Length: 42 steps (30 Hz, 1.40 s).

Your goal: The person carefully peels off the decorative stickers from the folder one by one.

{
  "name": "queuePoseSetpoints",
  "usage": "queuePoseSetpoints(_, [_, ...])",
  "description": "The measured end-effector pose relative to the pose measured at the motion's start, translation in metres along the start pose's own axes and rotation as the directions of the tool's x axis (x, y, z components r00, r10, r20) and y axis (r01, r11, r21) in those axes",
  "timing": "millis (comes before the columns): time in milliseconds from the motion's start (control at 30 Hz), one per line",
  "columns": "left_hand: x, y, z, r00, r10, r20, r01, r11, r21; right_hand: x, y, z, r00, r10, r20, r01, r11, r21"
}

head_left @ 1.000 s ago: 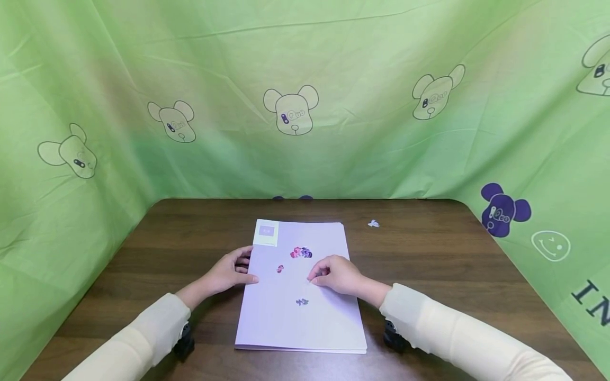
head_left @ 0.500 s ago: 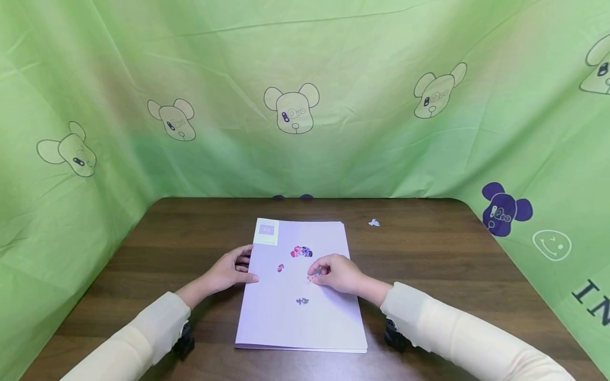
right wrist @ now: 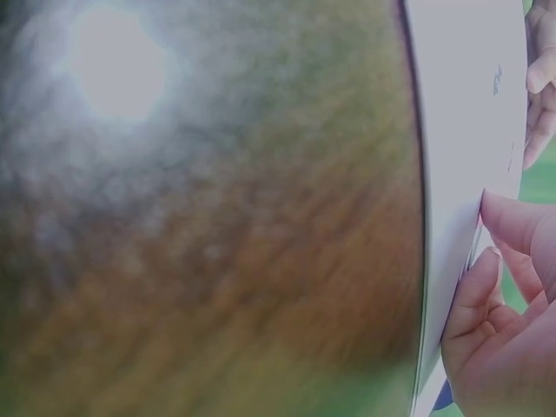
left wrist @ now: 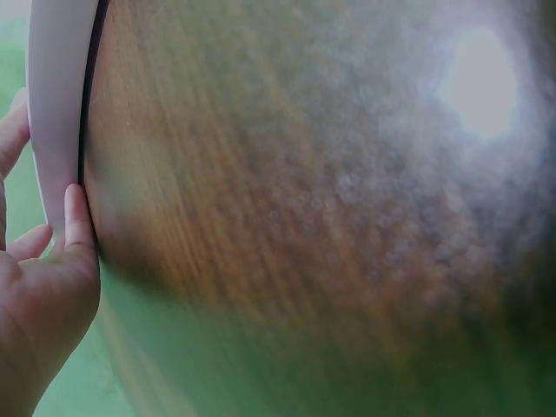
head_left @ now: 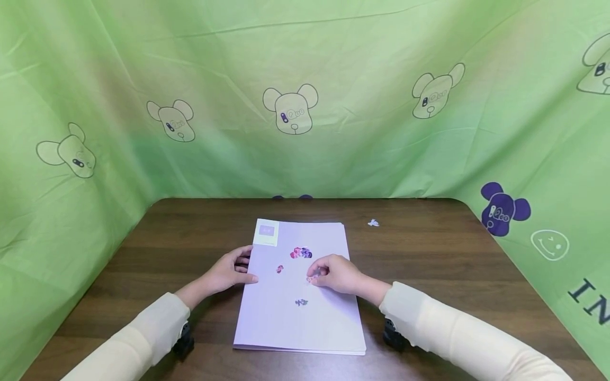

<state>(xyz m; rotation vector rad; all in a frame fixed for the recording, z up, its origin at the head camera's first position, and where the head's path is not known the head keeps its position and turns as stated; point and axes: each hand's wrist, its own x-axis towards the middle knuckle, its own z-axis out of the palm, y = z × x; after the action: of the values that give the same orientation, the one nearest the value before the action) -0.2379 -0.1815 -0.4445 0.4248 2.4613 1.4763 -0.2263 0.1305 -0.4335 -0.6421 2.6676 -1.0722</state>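
A stack of white paper sheets [head_left: 271, 323] lies on the table. My left hand [head_left: 224, 272] rests at its left edge, with the thumb on top and the other fingers along the side. In the left wrist view, fingers touch the sheet's edge. My right hand [head_left: 337, 275] is low over the paper's right half, thumb and forefinger around a small pink-and-grey sticker [head_left: 312, 279], partly hidden by the fingers. Other stickers lie on the sheet: a pink-and-purple cluster [head_left: 301, 253], a small red one [head_left: 279, 269] and a grey one [head_left: 301, 302].
A yellow-and-white label [head_left: 266, 241] sits at the paper's far left corner. A pale scrap [head_left: 374, 223] lies on the brown wooden table [head_left: 419, 254], beyond the sheet to the right. Green printed cloth [head_left: 229, 153] stands behind and at both sides of the table.
The right thumb and forefinger have parted slightly since a second ago, and the pink-and-grey sticker now shows between them. The left hand has kept its place on the paper.
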Motion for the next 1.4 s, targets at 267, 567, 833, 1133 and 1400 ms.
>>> queuePoseSetpoints(267, [-0.001, 0.001, -0.001, 1.000, 0.002, -0.001, -0.002, 1.000, -0.003, 0.001, 0.000, 0.000, 0.999, -0.028, 0.021, 0.028, 1.000, -0.001])
queuePoseSetpoints(567, [-0.001, 0.002, 0.000, 1.000, -0.008, -0.003, 0.008, 1.000, -0.003, 0.000, 0.005, -0.005, 0.999, -0.032, 0.043, 0.026, 0.992, 0.123])
queuePoseSetpoints(833, [0.000, 0.000, -0.001, 1.000, -0.006, -0.009, 0.006, 1.000, 0.004, 0.002, 0.008, -0.007, 0.999, -0.025, 0.047, 0.014, 0.976, 0.219])
queuePoseSetpoints(1133, [0.000, -0.001, -0.001, 1.000, 0.002, 0.000, -0.002, 1.000, 0.005, 0.002, 0.008, -0.010, 0.997, 0.067, 0.039, -0.076, 0.940, 0.334])
queuePoseSetpoints(1400, [0.001, -0.002, -0.001, 1.000, 0.003, 0.000, -0.003, 1.000, 0.014, 0.002, 0.010, -0.013, 0.987, 0.158, 0.040, -0.158, 0.866, 0.475])
